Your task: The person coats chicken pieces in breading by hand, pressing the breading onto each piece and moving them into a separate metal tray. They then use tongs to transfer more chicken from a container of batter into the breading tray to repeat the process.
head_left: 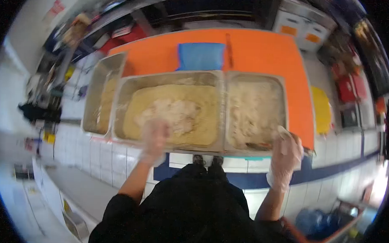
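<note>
My left hand (155, 135), in a clear glove, is over the front left of the wide middle metal pan (222, 122); motion smears its fingers. In that pan lies a bed of yellowish powder (147, 97) with a heap of pale, coated pieces (173, 114) in the middle. My right hand (285, 158), also gloved, is at the front right corner of the right metal pan (286, 99). Its fingers are drawn together around a small pale piece (283, 131), whose kind I cannot tell. Whitish, wet-looking pieces (253, 106) fill the right pan, with a dark reddish-brown object (258, 146) near its front edge.
A narrower metal pan (89, 99) with tan powder stands on the left. Behind the pans, a blue packet (201, 56) and a thin dark stick (229, 49) lie on the orange tabletop (267, 51). A yellow object (320, 109) is beyond the table's right side. White tiles (93, 156) cover the floor.
</note>
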Demonstrator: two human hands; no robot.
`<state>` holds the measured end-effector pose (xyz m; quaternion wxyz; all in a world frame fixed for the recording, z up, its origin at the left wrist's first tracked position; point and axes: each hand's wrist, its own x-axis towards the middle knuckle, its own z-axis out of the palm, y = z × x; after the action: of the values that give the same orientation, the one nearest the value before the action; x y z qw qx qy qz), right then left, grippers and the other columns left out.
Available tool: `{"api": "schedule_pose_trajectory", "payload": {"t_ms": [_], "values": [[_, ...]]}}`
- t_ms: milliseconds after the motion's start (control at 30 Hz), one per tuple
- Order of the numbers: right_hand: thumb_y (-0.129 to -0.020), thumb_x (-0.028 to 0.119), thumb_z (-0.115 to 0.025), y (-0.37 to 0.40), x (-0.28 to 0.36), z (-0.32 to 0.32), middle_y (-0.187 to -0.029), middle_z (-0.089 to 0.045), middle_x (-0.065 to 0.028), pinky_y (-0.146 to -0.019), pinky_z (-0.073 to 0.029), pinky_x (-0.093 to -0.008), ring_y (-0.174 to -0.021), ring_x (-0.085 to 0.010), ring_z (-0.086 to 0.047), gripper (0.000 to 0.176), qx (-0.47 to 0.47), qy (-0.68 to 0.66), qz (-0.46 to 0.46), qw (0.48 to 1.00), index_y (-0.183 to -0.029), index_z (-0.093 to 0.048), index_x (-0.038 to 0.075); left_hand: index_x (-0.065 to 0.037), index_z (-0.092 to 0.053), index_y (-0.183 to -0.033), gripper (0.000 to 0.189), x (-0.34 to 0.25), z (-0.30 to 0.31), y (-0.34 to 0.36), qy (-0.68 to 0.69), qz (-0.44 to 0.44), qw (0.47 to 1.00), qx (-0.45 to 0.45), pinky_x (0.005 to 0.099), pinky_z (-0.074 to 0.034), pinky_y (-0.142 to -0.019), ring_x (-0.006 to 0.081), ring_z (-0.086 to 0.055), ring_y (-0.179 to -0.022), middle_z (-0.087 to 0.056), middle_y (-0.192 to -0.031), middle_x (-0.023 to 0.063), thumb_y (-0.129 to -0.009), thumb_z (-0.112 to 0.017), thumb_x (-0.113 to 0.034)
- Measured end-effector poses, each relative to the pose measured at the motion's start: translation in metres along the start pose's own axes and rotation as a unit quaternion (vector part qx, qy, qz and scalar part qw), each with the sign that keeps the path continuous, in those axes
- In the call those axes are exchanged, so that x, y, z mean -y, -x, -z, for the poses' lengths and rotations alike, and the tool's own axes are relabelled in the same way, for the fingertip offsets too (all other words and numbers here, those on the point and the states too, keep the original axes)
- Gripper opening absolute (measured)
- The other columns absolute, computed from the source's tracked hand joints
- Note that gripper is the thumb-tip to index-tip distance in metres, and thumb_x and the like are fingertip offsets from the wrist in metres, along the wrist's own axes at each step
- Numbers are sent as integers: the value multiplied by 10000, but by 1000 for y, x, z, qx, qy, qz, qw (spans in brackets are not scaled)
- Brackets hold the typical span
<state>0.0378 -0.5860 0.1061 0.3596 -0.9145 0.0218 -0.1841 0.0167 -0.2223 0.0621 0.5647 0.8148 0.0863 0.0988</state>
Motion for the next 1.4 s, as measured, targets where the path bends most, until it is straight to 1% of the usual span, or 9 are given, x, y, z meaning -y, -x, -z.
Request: {"api": "schedule_pose_trajectory", "payload": {"t_ms": [133,200,600,733,867,1100,1167,1267,1400], "values": [[-837,580,-525,11,4,-61,-1285,-506,-160,-983,-361,-414,-1210,-249,-441,732,118,-554,-61,821,-1253,-488,-22,-27,-474,-1246,408,-36,-67,3,204,87,963,154,369,-459,-799,195,-547,-925,-545,-1150,121,-923,-489,-276],[-855,707,-297,14,81,-71,-1416,-356,-147,-1051,-282,-376,-1272,-262,-371,901,225,-601,-119,758,-1403,-265,-8,-32,-360,-1358,503,-47,-95,-5,-116,-249,952,131,472,-391,-920,291,-540,-1013,-493,-1232,181,-912,-490,-223],[-809,688,-443,21,87,-153,-1514,-166,-89,-1033,-318,-414,-1329,-288,-289,925,287,-701,-119,641,-1463,-166,96,-9,-548,-1000,284,-70,-76,-28,-193,-237,895,326,418,-433,-811,321,-551,-916,-558,-939,157,-810,-609,-211],[-832,606,-496,-8,101,-167,-1526,-118,-91,-1048,-279,-425,-1352,-295,-235,889,218,-647,-76,727,-1463,-135,94,1,-575,-906,353,-105,-70,-24,28,-98,994,-48,420,-465,-720,329,-584,-826,-593,-911,162,-856,-597,-347],[-860,415,-588,-49,101,-193,-1530,-14,-143,-1126,-96,-437,-1399,-284,-73,923,14,-304,54,951,-1461,10,51,35,-601,-865,509,-126,-45,-14,-66,25,995,74,433,-460,-648,329,-620,-733,-620,-790,197,-864,-557,-473],[-921,432,-486,-64,88,-235,-1521,82,-178,-1087,-167,-528,-1394,-388,-68,582,35,-268,260,927,-1402,-361,130,29,-617,-884,391,-94,-28,-23,-77,-58,953,286,426,-463,-673,350,-610,-727,-616,-810,241,-895,-532,-352],[-947,419,-445,-65,143,-218,-1507,-87,-187,-1061,-248,-519,-1366,-382,-189,516,120,-620,-87,771,-1360,-423,111,24,-622,-898,387,-81,-21,-23,-54,-86,951,291,420,-466,-680,347,-612,-733,-618,-810,233,-900,-523,-350],[-970,361,-417,-60,163,-233,-1429,-261,-169,-1044,-311,-465,-1313,-336,-310,497,116,-654,-105,740,-1377,-367,80,16,-632,-911,376,-79,15,-23,-18,-107,904,413,415,-466,-695,344,-611,-753,-621,-813,219,-901,-523,-344],[-968,218,-408,-79,33,-304,-1118,-570,-141,-896,-432,-440,-1060,-277,-549,367,152,-225,-1,963,-1274,-453,21,2,-638,-784,380,-43,98,-45,-108,4,914,392,413,-452,-679,285,-605,-725,-611,-745,179,-869,-536,-354]]}}
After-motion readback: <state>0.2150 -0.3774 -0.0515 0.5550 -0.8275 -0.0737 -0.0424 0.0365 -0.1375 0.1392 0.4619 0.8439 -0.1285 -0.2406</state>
